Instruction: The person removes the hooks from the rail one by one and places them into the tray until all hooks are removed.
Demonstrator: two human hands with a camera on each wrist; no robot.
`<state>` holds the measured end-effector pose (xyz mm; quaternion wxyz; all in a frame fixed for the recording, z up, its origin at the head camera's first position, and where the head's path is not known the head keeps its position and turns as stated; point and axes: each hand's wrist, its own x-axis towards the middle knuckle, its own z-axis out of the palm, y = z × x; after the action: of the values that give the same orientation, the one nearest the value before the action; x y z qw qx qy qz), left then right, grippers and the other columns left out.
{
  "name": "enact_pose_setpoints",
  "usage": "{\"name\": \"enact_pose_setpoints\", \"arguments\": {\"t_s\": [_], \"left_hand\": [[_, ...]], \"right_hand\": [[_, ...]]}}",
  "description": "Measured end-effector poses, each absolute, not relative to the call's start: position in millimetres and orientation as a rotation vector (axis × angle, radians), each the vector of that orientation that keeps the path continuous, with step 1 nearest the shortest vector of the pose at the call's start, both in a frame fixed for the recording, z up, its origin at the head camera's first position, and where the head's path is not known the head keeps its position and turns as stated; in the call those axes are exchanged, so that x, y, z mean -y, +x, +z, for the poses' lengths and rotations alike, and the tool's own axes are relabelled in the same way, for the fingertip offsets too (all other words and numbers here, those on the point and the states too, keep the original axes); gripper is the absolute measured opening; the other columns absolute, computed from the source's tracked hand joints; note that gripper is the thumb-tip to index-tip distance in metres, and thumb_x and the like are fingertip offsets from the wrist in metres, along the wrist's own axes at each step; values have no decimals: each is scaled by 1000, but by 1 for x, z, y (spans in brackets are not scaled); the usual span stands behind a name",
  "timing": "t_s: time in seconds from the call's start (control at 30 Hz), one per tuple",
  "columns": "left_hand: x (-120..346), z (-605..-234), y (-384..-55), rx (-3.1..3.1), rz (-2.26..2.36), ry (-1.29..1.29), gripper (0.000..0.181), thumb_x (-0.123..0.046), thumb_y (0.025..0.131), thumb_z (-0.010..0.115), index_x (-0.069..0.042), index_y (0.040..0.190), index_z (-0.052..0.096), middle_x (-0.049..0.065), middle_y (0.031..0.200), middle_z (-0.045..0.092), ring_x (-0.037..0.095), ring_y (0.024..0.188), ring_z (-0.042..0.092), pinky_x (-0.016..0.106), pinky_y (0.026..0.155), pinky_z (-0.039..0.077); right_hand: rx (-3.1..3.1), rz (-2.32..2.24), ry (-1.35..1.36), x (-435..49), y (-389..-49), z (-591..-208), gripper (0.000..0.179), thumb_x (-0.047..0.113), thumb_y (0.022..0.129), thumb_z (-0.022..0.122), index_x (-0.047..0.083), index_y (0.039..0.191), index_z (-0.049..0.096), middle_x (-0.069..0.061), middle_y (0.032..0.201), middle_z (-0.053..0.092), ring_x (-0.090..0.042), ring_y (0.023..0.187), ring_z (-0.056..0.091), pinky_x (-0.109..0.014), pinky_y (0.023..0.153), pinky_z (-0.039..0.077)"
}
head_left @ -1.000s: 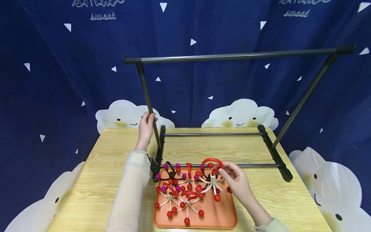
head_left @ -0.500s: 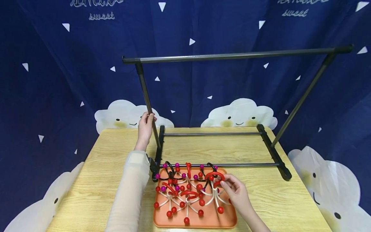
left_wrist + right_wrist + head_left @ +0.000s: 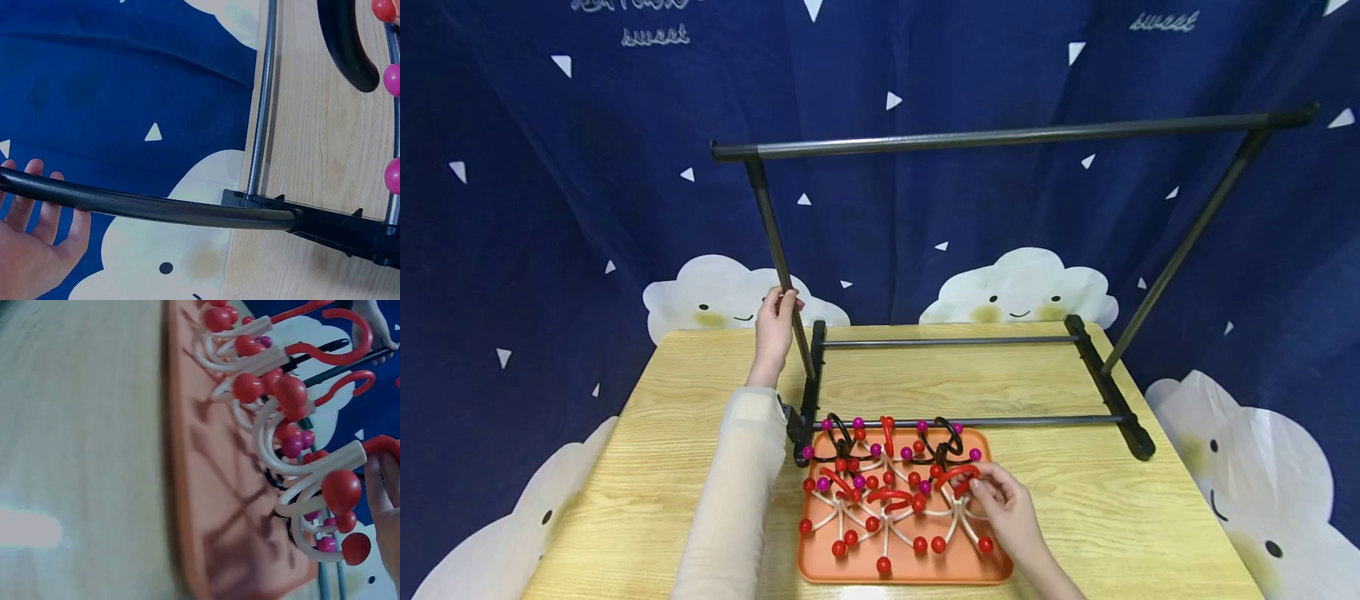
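Observation:
My right hand [image 3: 1013, 512] pinches the red hook of a white multi-armed hook hanger [image 3: 958, 506] with red ball tips, at the right side of the orange tray [image 3: 973, 568]. In the right wrist view, its white stem [image 3: 340, 457] stands just below my fingers, with the curved arms spreading low over the tray. Far off to the left, my left hand [image 3: 772, 333] holds the left upright [image 3: 771, 229] of a black metal rack. Its fingers pass behind that post in the left wrist view. Several similar hangers, such as a front white one [image 3: 886, 521], stand on the tray.
Black hangers with magenta ball tips [image 3: 942, 452] stand at the tray's back edge. Behind them lies the rack's lower front bar [image 3: 1037, 421]; its top bar [image 3: 1000, 137] spans high above the wooden table [image 3: 1097, 517]. A blue curtain [image 3: 865, 75] hangs behind.
My right hand has lowered the white hanger and drawn it a little toward the front of the tray. The left hand stays at the upright.

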<state>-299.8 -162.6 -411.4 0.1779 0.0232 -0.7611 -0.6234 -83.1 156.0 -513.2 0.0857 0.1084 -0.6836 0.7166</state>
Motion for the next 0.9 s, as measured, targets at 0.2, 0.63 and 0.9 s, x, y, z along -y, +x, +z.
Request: {"name": "enact_pose_setpoints", "arguments": {"t_s": [0.2, 0.63, 0.9], "left_hand": [[162, -411, -300, 2146, -1774, 57, 32, -34, 95, 44, -6, 107, 54, 15, 94, 59, 27, 93, 53, 29, 77, 38], [161, -410, -299, 2137, -1744, 75, 34, -34, 95, 44, -5, 109, 54, 17, 97, 60, 23, 93, 55, 29, 78, 39], [161, -410, -295, 2220, -1623, 97, 35, -36, 95, 43, -9, 114, 55, 15, 104, 61, 27, 99, 57, 36, 81, 42]], "right_hand": [[2106, 2117, 275, -157, -77, -529, 18, -8, 86, 52, -17, 102, 51, 0, 91, 66, -7, 81, 64, -30, 68, 52], [2247, 1931, 205, -172, -72, -540, 21, -5, 84, 56, -7, 105, 58, 5, 90, 66, -4, 83, 63, -21, 73, 50], [2440, 1772, 107, -181, -80, -532, 26, -11, 85, 51, 2, 105, 62, -10, 98, 67, 0, 85, 61, -25, 70, 51]]}}
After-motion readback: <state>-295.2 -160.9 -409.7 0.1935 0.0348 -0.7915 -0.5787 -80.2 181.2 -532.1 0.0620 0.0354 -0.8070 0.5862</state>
